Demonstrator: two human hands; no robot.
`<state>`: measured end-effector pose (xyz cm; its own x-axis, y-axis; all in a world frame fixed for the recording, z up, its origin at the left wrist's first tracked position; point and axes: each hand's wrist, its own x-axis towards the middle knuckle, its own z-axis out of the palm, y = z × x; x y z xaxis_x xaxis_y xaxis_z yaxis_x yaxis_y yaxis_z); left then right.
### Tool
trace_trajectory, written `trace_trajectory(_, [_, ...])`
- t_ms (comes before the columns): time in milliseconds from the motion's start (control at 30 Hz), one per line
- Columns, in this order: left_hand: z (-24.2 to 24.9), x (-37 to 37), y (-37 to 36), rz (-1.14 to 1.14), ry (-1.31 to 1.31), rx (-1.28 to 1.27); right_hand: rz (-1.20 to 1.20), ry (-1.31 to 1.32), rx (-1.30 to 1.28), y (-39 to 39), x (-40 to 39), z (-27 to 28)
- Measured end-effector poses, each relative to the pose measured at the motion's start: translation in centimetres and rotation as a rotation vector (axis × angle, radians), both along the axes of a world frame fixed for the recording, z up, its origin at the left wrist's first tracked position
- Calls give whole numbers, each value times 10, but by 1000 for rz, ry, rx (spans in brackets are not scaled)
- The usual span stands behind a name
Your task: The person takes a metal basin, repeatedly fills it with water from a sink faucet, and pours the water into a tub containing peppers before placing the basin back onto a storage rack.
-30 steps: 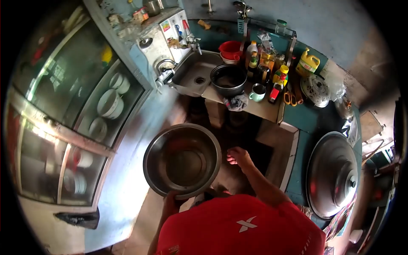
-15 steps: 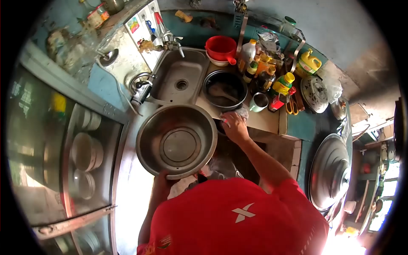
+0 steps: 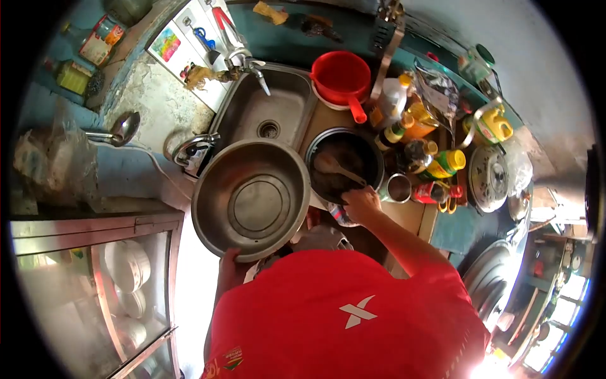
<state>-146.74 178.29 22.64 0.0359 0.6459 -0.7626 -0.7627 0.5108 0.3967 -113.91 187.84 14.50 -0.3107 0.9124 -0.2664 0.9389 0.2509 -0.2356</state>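
My left hand [image 3: 232, 260] grips the near rim of a large metal basin [image 3: 259, 205], which is tilted and shows no contents. The basin overlaps the near edge of the steel sink [image 3: 252, 114]. My right hand [image 3: 362, 203] is closed on a cloth [image 3: 341, 215] at the counter's front edge, close to the near rim of a black pot [image 3: 315, 151]. A ladle [image 3: 338, 168] lies inside the pot, its handle pointing toward my right hand. Beside the pot stands a metal mug [image 3: 397, 187].
A red dipper [image 3: 341, 77] sits behind the pot. Several bottles, among them a yellow-capped one [image 3: 445, 164], crowd the counter on the right, with a lidded pot [image 3: 488, 177] beyond. A faucet [image 3: 255, 68] overhangs the sink. A glass-doored cabinet [image 3: 95, 224] is at left.
My right hand and the cloth have shifted right and down along the pot's near side. The basin has moved slightly left. The view has turned and shifted.
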Motion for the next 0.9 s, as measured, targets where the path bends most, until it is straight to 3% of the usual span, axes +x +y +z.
trace_trajectory(100, [-23, -5, 15, -2, -128, 14, 66, -9, -24, 3, 27, -1])
trace_trajectory(267, [-33, 0, 55, -110, -56, -19, 188, -21, -77, 11, 67, 5])
trace_trajectory(333, [-49, 0, 70, -208, 48, 81, 261, -15, -93, 12, 84, 2])
trace_trajectory(400, [-57, 3, 87, -175, -23, 99, 292, -55, -120, 13, 91, 2])
trace_trajectory(467, [-71, 2, 100, -210, 24, 50, 312, 128, -196, 20, 96, 3])
trace_trajectory(500, [-67, 4, 109, -226, 64, 36, 196, 178, -392, 33, 84, 28])
trace_trajectory(533, [-75, 4, 113, -215, 56, 40, 205, 168, -391, 46, 72, 46])
trace_trajectory(600, [-99, 4, 122, -158, 31, 68, -28, 419, -349, 70, 47, 75])
trace_trajectory(667, [-80, 11, 126, -124, 57, 71, -23, 456, -271, 101, 19, 98])
trace_trajectory(700, [-80, 9, 125, -343, 311, 237, -19, 503, -190, 118, 5, 103])
trace_trajectory(767, [-93, 3, 124, -548, 572, 412, -9, 619, -96, 150, -22, 104])
trace_trajectory(833, [-132, -7, 123, -285, 58, 113, -7, 698, -49, 186, -53, 98])
trace_trajectory(900, [-118, -6, 122, -276, 42, 143, 104, 779, 247, 222, -85, 87])
